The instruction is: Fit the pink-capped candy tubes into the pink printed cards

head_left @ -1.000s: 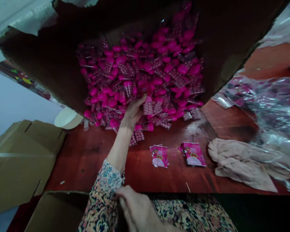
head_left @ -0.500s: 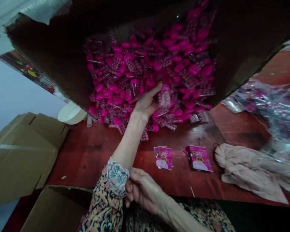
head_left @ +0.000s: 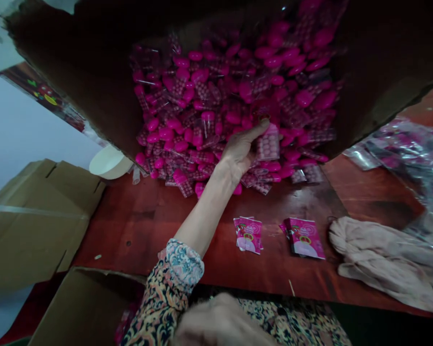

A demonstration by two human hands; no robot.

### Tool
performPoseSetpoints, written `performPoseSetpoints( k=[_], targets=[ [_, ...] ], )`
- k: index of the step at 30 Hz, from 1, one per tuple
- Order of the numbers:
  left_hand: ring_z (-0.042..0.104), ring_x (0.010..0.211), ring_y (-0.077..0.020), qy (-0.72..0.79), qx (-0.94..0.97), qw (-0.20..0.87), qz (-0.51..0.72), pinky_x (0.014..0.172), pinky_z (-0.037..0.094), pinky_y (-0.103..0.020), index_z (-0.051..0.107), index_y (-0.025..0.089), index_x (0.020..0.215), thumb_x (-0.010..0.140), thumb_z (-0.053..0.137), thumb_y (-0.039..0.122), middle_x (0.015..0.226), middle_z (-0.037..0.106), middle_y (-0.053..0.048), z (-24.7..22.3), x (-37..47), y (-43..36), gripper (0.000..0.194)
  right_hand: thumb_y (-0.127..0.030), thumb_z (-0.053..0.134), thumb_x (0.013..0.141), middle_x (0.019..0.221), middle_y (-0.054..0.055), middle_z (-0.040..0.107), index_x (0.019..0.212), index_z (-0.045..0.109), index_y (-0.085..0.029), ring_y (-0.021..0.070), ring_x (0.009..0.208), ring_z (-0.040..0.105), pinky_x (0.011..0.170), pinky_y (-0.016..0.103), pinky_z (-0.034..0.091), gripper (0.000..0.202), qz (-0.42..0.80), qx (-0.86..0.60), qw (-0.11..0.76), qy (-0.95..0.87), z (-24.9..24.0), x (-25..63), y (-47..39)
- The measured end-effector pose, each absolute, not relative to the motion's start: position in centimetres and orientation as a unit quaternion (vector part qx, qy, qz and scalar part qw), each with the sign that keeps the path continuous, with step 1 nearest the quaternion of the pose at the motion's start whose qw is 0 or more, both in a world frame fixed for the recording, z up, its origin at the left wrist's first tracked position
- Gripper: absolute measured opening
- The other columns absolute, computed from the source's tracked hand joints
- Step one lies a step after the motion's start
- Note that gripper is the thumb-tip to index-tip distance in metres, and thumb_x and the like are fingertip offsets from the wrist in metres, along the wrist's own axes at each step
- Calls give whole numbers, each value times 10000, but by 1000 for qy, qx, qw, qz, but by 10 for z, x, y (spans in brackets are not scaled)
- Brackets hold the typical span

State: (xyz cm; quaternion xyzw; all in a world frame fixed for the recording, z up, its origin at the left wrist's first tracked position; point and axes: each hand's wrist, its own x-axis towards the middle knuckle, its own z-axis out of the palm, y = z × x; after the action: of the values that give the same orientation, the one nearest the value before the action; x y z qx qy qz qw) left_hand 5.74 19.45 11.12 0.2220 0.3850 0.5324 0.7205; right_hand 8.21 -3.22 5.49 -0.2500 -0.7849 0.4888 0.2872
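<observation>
My left hand (head_left: pixel 240 151) reaches into the tilted cardboard box, its thumb and fingers closed on a clear pink-capped container (head_left: pixel 268 144) of small pink balls, with a pink card at its top. Behind it lies a heap of similar pink-capped containers (head_left: pixel 187 115), some spilling onto the red table. My right hand (head_left: pixel 222 321) is low at the bottom edge, near the patterned left sleeve, smeared by motion; its fingers are hidden. Two small stacks of pink cards, one on the left (head_left: pixel 248 235) and one on the right (head_left: pixel 306 238), lie on the table.
The dark cardboard box (head_left: pixel 375 62) spans the top. A white bowl (head_left: pixel 110 163) and a folded carton (head_left: pixel 39 216) are at left, with an open box (head_left: pixel 82 307) below. At right are a beige cloth (head_left: pixel 382 259) and clear plastic bags (head_left: pixel 400 158) on the red table (head_left: pixel 140 245).
My left hand has shifted right with the container and card in its hold. My right hand has moved down, away from the left sleeve cuff. The whole view has shifted slightly.
</observation>
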Motion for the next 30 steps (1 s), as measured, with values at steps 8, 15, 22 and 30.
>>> performPoseSetpoints(
  k=[8, 15, 22, 30],
  targets=[
    [608, 1005, -211, 384, 145, 712, 570, 883, 465, -390, 615, 104, 686, 768, 584, 77, 752, 680, -41, 73, 55, 197, 92, -132, 541, 799, 748, 90, 578, 797, 579, -123, 210, 625, 558, 433, 303, 462, 39, 168, -299, 257, -903, 87, 36, -4],
    [611, 1007, -200, 376, 136, 712, 577, 889, 459, -344, 640, 95, 764, 733, 620, 79, 874, 694, -61, 69, 56, 199, 41, -156, 429, 886, 713, 11, 552, 872, 537, -195, 145, 607, 532, 515, 231, 473, 116, 232, -231, 320, -889, 56, 28, -37],
    [634, 953, -191, 366, 152, 718, 571, 866, 476, -340, 639, 119, 783, 797, 547, 76, 767, 711, -53, 82, 38, 200, 102, -317, 348, 947, 667, -7, 519, 778, 557, -207, 111, 569, 515, 474, 200, 408, 290, 409, -265, 427, -762, 5, 68, -41],
    [674, 682, -173, 386, 170, 719, 552, 731, 531, -313, 649, 110, 797, 747, 626, 145, 678, 705, -45, 88, 38, 176, 66, -434, 518, 840, 822, 39, 656, 1036, 624, -215, 195, 773, 626, 633, 256, 486, 313, 676, -390, 273, -562, 1, 73, -38]
  ],
)
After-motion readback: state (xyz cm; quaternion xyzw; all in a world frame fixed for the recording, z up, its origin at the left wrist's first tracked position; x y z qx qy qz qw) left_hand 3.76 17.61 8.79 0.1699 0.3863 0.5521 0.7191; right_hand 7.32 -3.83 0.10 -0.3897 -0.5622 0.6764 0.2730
